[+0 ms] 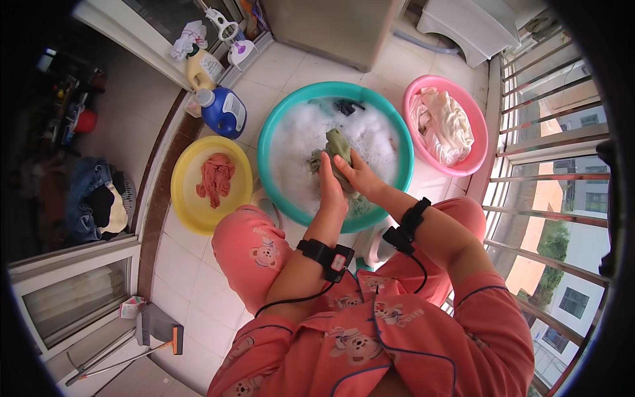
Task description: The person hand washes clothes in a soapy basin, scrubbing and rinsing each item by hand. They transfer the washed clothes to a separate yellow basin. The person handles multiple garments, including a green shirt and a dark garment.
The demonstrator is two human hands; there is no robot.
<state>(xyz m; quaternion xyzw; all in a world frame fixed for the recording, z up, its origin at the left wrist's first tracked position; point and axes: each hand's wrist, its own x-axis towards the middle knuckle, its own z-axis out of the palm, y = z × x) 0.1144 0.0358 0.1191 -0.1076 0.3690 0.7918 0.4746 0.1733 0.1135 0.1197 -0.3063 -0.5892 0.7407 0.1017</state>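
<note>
Both hands hold a wet olive-green cloth [338,142] between them, above the foamy water of a round teal basin [264,171]. My left hand [331,181] presses the cloth from the left side, its fingers pointing away from me. From the right, my right hand [361,172] grips it with the thumb towards the left. Part of the cloth hangs below the palms, and its lower end is partly hidden by the hands. White suds [297,134] cover much of the water. A dark piece of fabric [347,106] pokes out of the foam near the far rim.
A yellow basin [181,198] with a crumpled coral cloth [216,177] stands left. At right, a pink basin [480,144] holds whitish laundry [444,124]. A blue detergent jug [225,111] and a cream jug [202,67] stand by the door sill. Window bars [545,178] run along the right.
</note>
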